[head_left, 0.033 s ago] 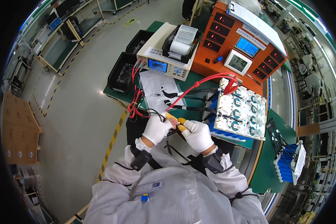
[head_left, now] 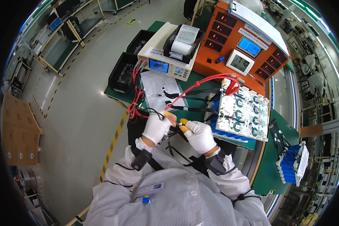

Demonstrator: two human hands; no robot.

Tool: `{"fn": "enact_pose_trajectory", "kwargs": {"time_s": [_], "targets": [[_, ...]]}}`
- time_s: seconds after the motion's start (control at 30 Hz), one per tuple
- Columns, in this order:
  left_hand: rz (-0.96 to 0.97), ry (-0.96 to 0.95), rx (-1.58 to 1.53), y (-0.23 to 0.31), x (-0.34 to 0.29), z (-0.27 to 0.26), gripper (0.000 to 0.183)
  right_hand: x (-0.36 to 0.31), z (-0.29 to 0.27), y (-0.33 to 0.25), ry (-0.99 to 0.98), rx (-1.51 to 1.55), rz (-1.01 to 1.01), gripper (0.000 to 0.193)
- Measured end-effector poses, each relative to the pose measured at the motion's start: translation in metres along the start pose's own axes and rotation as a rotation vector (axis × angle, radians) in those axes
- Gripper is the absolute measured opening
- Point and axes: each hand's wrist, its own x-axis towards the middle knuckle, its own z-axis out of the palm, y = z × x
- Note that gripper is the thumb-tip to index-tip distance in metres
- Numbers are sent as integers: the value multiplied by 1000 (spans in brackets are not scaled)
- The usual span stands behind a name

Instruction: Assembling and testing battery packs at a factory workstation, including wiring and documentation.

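My left hand, in a white glove with yellow fingertips, is closed in a pinch. A red lead runs to its fingers, and a black lead loops over the back of the hand. Just to the right, my right hand, gloved alike, pinches a small connector with a pale tip, its details too small to tell. The fingertips of both hands are close together but apart. Right of them stands a blue battery pack with a white top plate, red clip leads lying on it.
Behind are a beige bench meter, an orange display cabinet, a white clock and a printed sheet. Two black bins of small parts stand at left. Black cables reach the pack. Another blue pack sits at right.
My left hand has shifted slightly left and down, opening a small gap between the fingertips of the two hands. The red lead moved with it; my right hand is nearly still.
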Motion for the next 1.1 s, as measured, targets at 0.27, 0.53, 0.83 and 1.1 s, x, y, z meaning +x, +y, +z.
{"fn": "enact_pose_trajectory", "kwargs": {"time_s": [0.27,0.53,0.83,1.1], "targets": [[81,176,-307,2,26,2,21,-7,8,4,-229,-301,-101,14],[145,227,-442,5,28,12,35,-6,10,2,-313,-378,-125,11],[131,266,-440,6,28,15,45,-4,13,4,-306,-442,-155,12],[84,275,-455,5,26,13,45,-3,13,0,-273,-525,-262,8]]}}
